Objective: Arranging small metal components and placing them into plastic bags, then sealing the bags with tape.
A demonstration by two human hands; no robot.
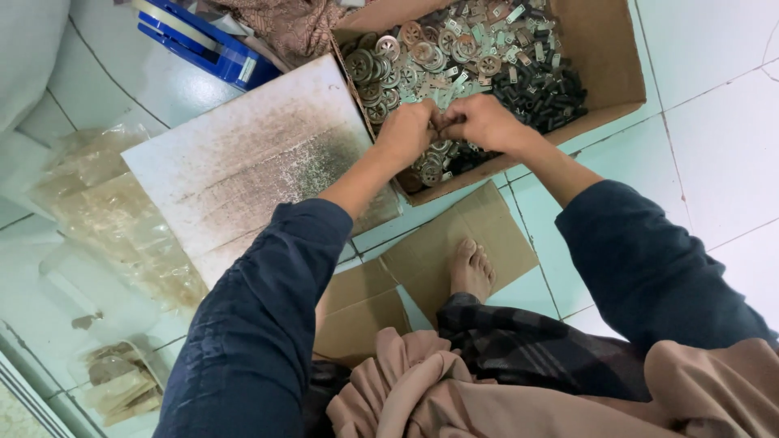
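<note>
My left hand [408,130] and my right hand [485,122] meet fingertip to fingertip over the near side of an open cardboard box [604,49]. Both are pinched on a small metal part [441,123], mostly hidden between the fingers. The box holds several round metal discs [381,69], small flat silver pieces [487,32] and dark cylindrical pieces [548,89]. Both arms wear dark blue sleeves.
A stained white board [251,162] lies left of the box on the pale tiled floor. Clear plastic bags [114,219] lie further left, a blue tape dispenser [203,40] at the top. Flat cardboard [462,239] sits under my bare foot [472,268].
</note>
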